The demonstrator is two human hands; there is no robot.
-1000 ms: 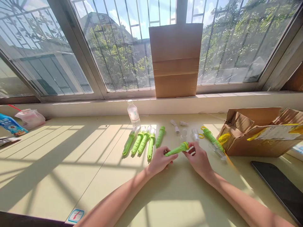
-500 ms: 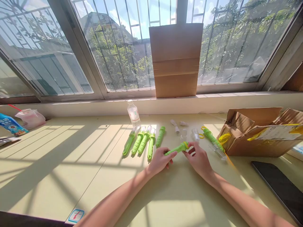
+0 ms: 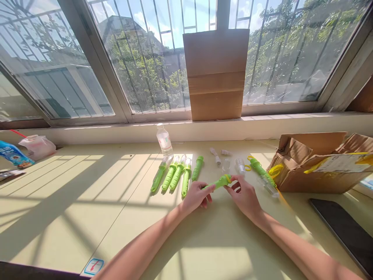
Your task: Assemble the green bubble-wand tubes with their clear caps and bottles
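Note:
My left hand is closed round the lower end of a green tube held low over the table. The fingertips of my right hand pinch the yellow ring at its upper end. Left of it lie several green tubes with clear tops and a green tube without a clear top. Beyond my hands are small clear and white parts and a clear cap with a yellow loop. Another green tube with a clear section lies to the right.
A water bottle stands near the sill. At the right are an open cardboard box and a black phone. A pink pouch and a blue packet lie far left. A cardboard sheet leans on the window.
My left hand has shifted very slightly left along the green tube. Both hands still hold the tube, and the other items have not moved.

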